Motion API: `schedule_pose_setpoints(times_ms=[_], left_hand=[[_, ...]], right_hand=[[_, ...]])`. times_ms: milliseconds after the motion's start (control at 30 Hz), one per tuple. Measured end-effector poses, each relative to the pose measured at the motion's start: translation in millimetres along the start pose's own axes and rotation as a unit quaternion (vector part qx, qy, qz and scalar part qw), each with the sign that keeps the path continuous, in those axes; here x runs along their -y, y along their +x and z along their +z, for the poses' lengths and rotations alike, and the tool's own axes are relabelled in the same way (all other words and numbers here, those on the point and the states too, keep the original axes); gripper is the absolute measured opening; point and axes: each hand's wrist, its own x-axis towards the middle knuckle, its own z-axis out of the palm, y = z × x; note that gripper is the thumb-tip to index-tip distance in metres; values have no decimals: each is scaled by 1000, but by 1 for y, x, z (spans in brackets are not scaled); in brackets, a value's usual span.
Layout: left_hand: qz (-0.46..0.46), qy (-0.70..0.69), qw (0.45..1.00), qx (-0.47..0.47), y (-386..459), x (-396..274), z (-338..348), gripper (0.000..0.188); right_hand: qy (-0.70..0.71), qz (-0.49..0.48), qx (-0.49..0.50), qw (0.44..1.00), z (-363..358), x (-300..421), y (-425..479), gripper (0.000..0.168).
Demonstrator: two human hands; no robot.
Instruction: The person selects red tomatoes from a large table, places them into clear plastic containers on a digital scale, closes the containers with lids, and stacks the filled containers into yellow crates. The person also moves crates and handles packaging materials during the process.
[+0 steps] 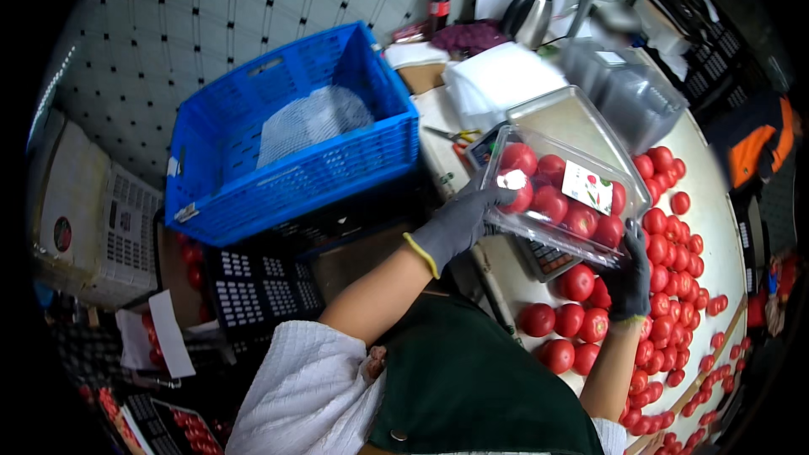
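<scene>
A clear plastic clamshell box [537, 221] packed with several red tomatoes [548, 203] is held between my two gloved hands. My left hand [464, 218], in a grey glove with a yellow cuff, grips its left end with the thumb on top. At the opposite end my right hand [629, 275] grips the near corner; some of its fingers are hidden. A printed label [586, 186] lies on the lid. Under the box, a weighing scale [548, 260] partly shows, with a keypad and a clear tray-like plate [569, 114] behind.
Loose tomatoes [673, 253] spread over the table [711, 227] at right. A blue crate [294, 183] with white mesh netting [316, 120] stands left. Scissors [452, 134], white sheets [505, 79], stacked clear boxes [638, 98], a kettle [529, 16] and a cola bottle [438, 3] sit farther back. Another person's sleeve [758, 145] shows right.
</scene>
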Motion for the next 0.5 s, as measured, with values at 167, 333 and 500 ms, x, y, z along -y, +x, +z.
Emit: schedule_pose_setpoints(times_ms=[167,333,500], left_hand=[[-23,-25,997,-69,-62,-26,-25,86],[141,18,981,-132,-98,-109,-54,90],[193,-7,949,-250,-151,-185,-133,77]], right_hand=[[-107,-18,47,993,59,-7,-10,55],[-120,-28,110,986,174,-19,4,65],[-97,88,243,961,297,-61,53,64]])
